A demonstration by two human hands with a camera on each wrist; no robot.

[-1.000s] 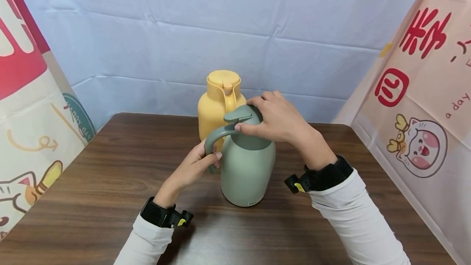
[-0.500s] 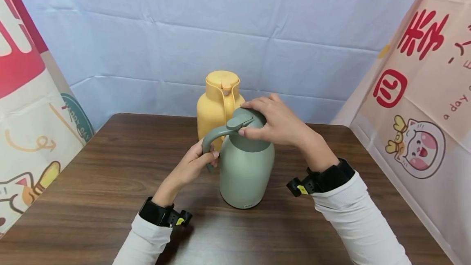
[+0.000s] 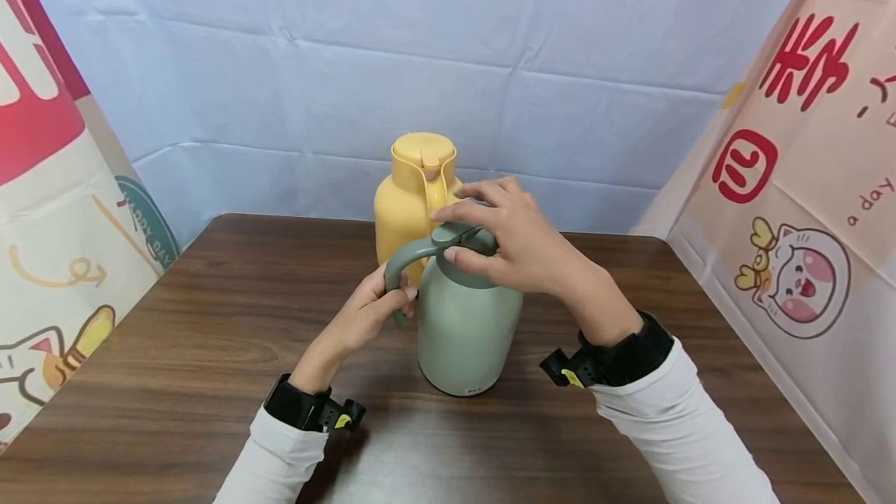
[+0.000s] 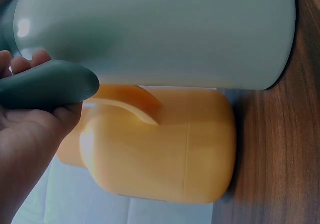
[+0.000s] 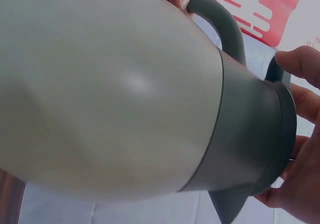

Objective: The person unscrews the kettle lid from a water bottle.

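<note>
A sage-green thermos jug (image 3: 469,337) stands upright on the brown table (image 3: 210,317). My left hand (image 3: 364,309) grips its curved handle (image 4: 50,85), with the thumb on the near side. Over the top, my right hand (image 3: 521,243) holds the dark green lid (image 5: 287,129), its fingers bent around the rim. In the right wrist view the thumb (image 5: 302,61) touches the lid's lever (image 5: 275,70). Seen from the head, that lever lines up with the handle. Much of the lid is hidden by the right hand.
Close behind the green jug stands a yellow thermos jug (image 3: 399,212), partly hidden by it. A pale blue cloth (image 3: 315,84) hangs beyond the table's far edge. Printed cloths (image 3: 777,177) hang at both sides.
The lid's lever has turned toward the viewer into line with the handle. My right hand has shifted left over the lid, with its index finger now above the lever. The left hand keeps its grip.
</note>
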